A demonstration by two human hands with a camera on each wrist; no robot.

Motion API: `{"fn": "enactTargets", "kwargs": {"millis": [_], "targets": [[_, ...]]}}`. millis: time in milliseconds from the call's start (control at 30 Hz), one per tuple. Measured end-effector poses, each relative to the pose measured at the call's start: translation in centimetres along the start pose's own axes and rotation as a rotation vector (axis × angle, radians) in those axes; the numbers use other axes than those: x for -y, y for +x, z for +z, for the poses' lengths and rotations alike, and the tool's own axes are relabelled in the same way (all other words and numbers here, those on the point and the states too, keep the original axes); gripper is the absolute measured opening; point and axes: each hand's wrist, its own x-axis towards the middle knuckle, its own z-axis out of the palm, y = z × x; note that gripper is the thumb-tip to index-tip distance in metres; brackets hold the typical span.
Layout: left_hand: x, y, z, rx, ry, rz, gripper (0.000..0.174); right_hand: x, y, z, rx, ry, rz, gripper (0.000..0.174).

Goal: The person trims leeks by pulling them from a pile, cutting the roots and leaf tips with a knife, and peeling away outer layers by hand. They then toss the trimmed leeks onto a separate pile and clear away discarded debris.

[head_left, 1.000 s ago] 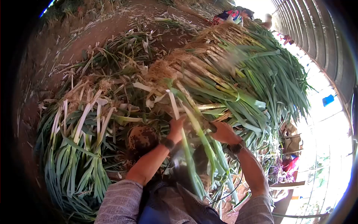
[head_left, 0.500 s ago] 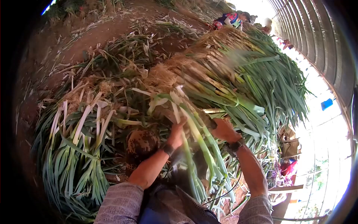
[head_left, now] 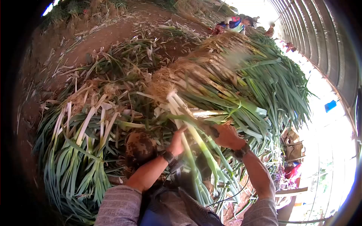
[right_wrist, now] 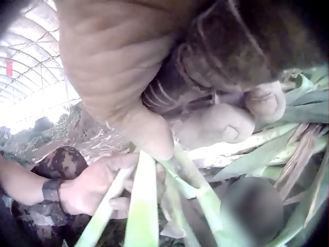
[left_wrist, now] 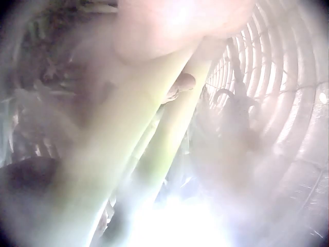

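Several long leeks [head_left: 201, 145] slant in front of my body, white ends up and green leaves down. My left hand [head_left: 176, 142] grips them from the left; in the right wrist view the left hand [right_wrist: 95, 185] has its fingers round the stalks [right_wrist: 143, 208]. Two pale stalks [left_wrist: 172, 128] pass under blurred skin in the left wrist view. My right hand [head_left: 227, 136] is beside the stalks' right side. In the right wrist view its thumb and fingers [right_wrist: 151, 135] pinch a green leaf, with a dark ridged thing [right_wrist: 205, 56] across the fingers.
A large heap of leeks with brown roots [head_left: 249, 79] lies beyond my right hand. Cleaned white-stemmed leeks [head_left: 81, 150] lie at the left. A brown-patterned knee [head_left: 140, 148] is by my left wrist. Another person [head_left: 236, 24] is at the far top.
A peeled leaf now stretches across the stalks toward my right hand. The held leeks' white ends have drawn closer together, and the right hand has turned slightly.
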Motion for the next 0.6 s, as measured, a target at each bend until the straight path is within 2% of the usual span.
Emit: {"fn": "enactTargets", "kwargs": {"millis": [133,200,233,300,333,367,433,467,533,600], "targets": [[0.5,1.0,-1.4,0.004,-0.015,-0.005,0.036,0.4,0.0,-0.4,-0.031,0.062,-0.014,0.028],[0.1,1.2,-1.6,0.087,0.128,0.057,0.049,0.6,-0.1,-0.5,-0.036,0.066,0.03,0.029],[-0.1,1.2,-1.5,0.081,0.126,0.056,0.049,0.1,-0.5,-0.3,-0.03,0.069,0.03,0.029],[0.2,1.2,-1.3,-0.007,0.061,0.119,0.059,-0.9,-2.1,-0.2,-0.017,0.009,-0.039,0.028],[-0.1,1.1,-1.3,-0.016,0.067,0.145,0.064,-0.4,-2.7,-1.5,0.162,-0.088,0.132,0.031],[-0.3,1.1,-1.1,-0.016,0.061,0.142,0.064,-0.9,-3.3,-1.5,0.167,-0.092,0.135,0.031],[-0.5,1.2,-1.1,-0.031,0.008,0.163,0.065,-2.6,-5.6,-1.3,0.309,-0.096,0.259,0.029],[-0.5,1.4,-0.9,-0.066,0.008,0.181,0.063,-3.3,-6.9,-0.8,0.312,-0.096,0.259,0.029],[-0.6,2.1,-1.7,-0.055,-0.021,0.192,0.06,-4.4,-9.5,0.2,0.193,-0.018,0.14,0.028],[-0.8,1.9,-0.5,-0.063,-0.043,0.161,0.058,-5.1,-10.1,0.3,0.218,-0.004,0.175,0.028]]}}
